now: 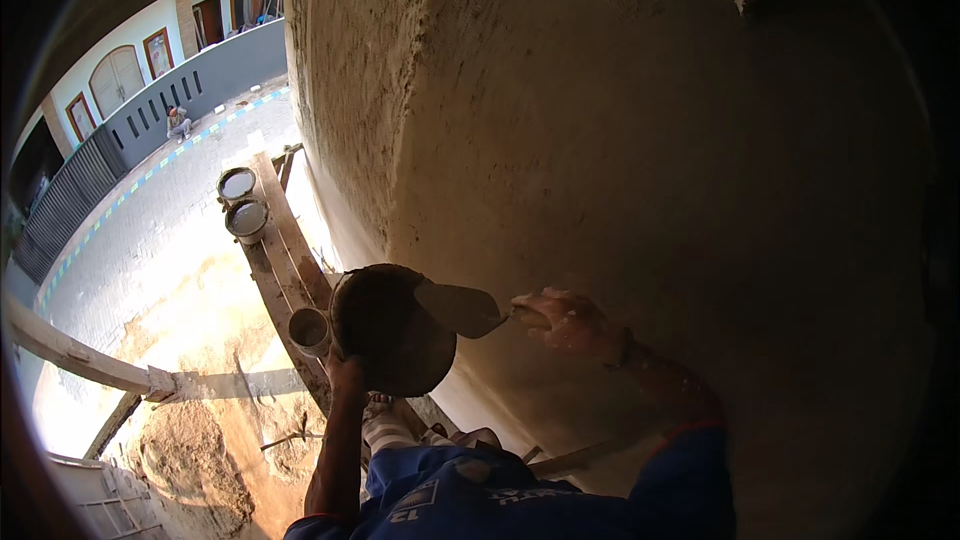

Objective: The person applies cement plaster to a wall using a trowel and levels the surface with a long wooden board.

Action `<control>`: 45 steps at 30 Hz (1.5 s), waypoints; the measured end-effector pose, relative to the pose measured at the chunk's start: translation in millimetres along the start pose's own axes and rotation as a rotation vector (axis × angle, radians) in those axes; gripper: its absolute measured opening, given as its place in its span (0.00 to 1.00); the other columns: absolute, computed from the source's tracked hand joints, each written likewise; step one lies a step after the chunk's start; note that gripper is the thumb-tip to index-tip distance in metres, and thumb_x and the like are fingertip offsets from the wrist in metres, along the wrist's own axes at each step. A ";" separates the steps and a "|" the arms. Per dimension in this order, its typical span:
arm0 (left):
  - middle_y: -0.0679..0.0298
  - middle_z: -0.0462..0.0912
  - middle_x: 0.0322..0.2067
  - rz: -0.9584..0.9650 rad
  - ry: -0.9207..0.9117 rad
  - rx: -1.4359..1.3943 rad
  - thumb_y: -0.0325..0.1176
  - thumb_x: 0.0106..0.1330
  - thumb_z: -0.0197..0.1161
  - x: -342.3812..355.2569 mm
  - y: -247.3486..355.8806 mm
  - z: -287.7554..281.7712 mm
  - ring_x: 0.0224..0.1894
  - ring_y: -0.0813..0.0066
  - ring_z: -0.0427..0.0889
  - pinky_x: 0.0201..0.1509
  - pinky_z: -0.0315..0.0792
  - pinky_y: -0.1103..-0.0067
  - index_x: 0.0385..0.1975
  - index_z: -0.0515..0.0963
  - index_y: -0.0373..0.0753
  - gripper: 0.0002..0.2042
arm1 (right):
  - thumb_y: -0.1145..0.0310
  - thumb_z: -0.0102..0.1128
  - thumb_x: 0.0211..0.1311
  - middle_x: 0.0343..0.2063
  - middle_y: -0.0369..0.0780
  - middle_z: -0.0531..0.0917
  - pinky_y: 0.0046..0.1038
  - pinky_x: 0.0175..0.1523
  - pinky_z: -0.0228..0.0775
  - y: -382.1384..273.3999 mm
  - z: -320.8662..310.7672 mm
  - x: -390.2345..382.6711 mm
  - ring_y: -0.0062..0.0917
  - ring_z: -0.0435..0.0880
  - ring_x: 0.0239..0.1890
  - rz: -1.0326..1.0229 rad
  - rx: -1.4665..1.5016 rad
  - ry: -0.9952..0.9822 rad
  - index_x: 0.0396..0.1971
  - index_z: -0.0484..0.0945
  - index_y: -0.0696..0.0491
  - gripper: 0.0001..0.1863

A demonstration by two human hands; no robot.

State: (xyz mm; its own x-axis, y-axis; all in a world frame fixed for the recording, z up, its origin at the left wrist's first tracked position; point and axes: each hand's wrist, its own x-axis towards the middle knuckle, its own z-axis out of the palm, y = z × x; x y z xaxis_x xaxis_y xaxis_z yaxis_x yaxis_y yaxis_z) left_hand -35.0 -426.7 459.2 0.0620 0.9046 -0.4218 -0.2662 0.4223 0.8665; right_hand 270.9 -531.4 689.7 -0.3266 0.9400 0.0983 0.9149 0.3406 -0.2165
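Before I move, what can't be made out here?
- Dark round vessel, head view: shadow hides its contents.
- Left grip, head view: vessel hides some fingers.
- Trowel, head view: handle mostly covered by the right grip.
- Distant person, head view: too small for detail.

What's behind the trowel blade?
Around the blade, the dark round container shows to its left, the wall above. The container's right edge directly behind the blade is covered.
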 end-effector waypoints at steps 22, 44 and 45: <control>0.61 0.79 0.34 -0.259 -0.034 -0.361 0.25 0.52 0.61 89.9 -192.5 -82.4 0.34 0.68 0.79 0.36 0.78 0.75 0.38 0.77 0.37 0.13 | 0.62 0.58 0.54 0.43 0.44 0.79 0.38 0.54 0.68 25.5 290.8 -74.2 0.38 0.75 0.50 0.476 0.187 -0.346 0.49 0.74 0.48 0.20; 0.55 0.75 0.37 -0.532 0.596 -0.467 0.20 0.54 0.56 313.2 -570.8 -294.7 0.37 0.58 0.80 0.38 0.82 0.62 0.41 0.71 0.36 0.14 | 0.52 0.55 0.60 0.12 0.36 0.71 0.26 0.20 0.68 -14.6 468.4 -178.7 0.19 0.73 0.14 1.568 0.639 -1.023 0.19 0.72 0.58 0.23; 0.55 0.73 0.41 -0.374 0.504 -0.060 0.20 0.54 0.56 305.1 -588.4 -383.2 0.41 0.58 0.78 0.40 0.82 0.61 0.46 0.68 0.38 0.18 | 0.51 0.54 0.61 0.11 0.36 0.70 0.26 0.20 0.68 -5.9 484.3 -178.2 0.19 0.72 0.14 1.396 0.722 -1.041 0.19 0.72 0.58 0.23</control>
State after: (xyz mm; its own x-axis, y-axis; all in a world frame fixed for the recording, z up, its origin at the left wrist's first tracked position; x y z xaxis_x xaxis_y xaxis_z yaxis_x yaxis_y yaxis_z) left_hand -228.1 -421.7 -281.6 -0.2954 0.5513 -0.7803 -0.3688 0.6876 0.6255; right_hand 208.8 -691.6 203.0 0.2164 0.0527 -0.9749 0.4432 -0.8950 0.0500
